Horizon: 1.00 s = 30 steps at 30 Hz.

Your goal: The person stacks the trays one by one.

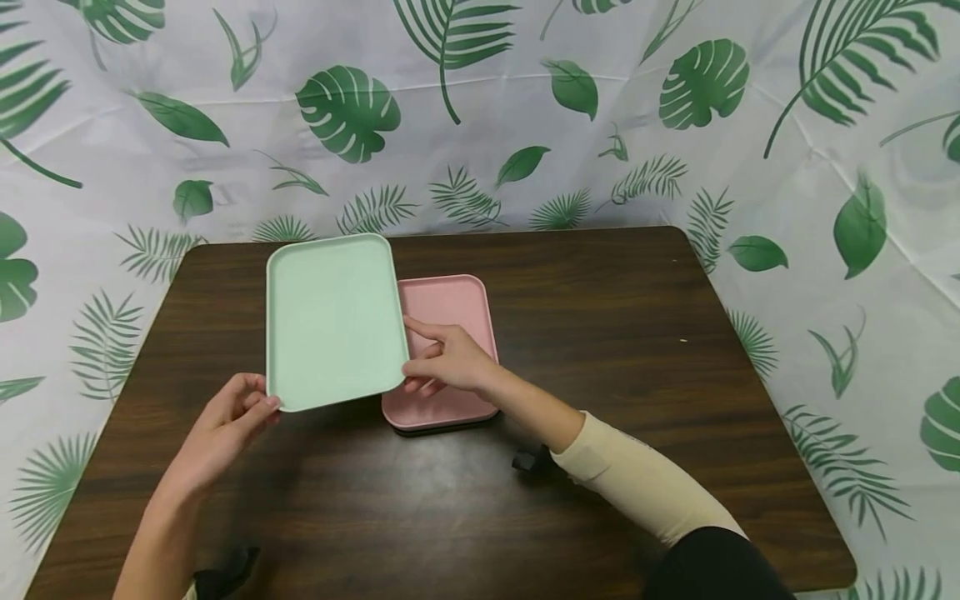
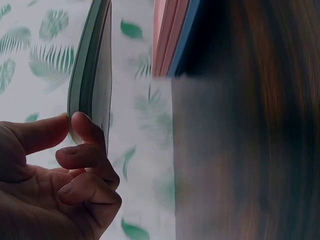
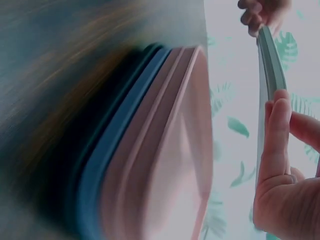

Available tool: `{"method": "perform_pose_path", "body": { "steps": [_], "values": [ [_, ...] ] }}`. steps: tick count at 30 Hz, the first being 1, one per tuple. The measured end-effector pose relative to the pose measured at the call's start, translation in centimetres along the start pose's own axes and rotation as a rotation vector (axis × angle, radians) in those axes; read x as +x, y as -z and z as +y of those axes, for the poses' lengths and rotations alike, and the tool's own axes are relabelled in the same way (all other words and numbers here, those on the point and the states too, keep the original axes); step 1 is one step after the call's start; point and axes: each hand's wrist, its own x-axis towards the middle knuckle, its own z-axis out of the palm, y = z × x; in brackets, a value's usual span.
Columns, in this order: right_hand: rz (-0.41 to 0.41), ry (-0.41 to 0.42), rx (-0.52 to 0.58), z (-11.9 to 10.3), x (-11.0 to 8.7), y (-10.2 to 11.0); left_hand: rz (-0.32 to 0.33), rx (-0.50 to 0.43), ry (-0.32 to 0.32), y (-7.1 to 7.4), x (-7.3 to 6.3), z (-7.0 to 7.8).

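A mint-green rectangular tray (image 1: 333, 321) is held above the table, tilted a little. My left hand (image 1: 225, 421) pinches its near left corner between thumb and fingers; the left wrist view shows the grip on its rim (image 2: 82, 75). On the tray's right edge, my right hand (image 1: 452, 358) grips with thumb and fingers. Beneath that hand lies a pink tray (image 1: 453, 304), top of a stack on the table. Seen from the right wrist, the stack has pink rims above a blue tray (image 3: 115, 150) and a dark one at the bottom.
The stack stands on a dark wood-grain table (image 1: 600, 333) with rounded corners. Behind and beside it hangs a white cloth (image 1: 480, 133) printed with green leaves. Small black objects (image 1: 528, 458) show close to each wrist.
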Motion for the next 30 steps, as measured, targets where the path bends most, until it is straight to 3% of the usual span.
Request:
{"method": "perform_pose_path", "body": {
  "steps": [8,15,22,30],
  "values": [
    [0.059,-0.033,0.000,1.5,-4.3,4.3,-0.109,-0.017,-0.041,-4.4,1.7,1.2],
    [0.103,-0.086,-0.030,3.4,-7.1,6.5,-0.168,-0.044,-0.018,-7.4,2.9,1.8],
    [0.113,-0.124,-0.035,5.0,-8.6,7.8,-0.201,0.004,0.002,-9.2,3.6,1.5],
    [0.108,-0.129,-0.022,5.7,-8.7,8.1,-0.189,0.039,-0.001,-9.9,4.1,1.0]
  ]
}}
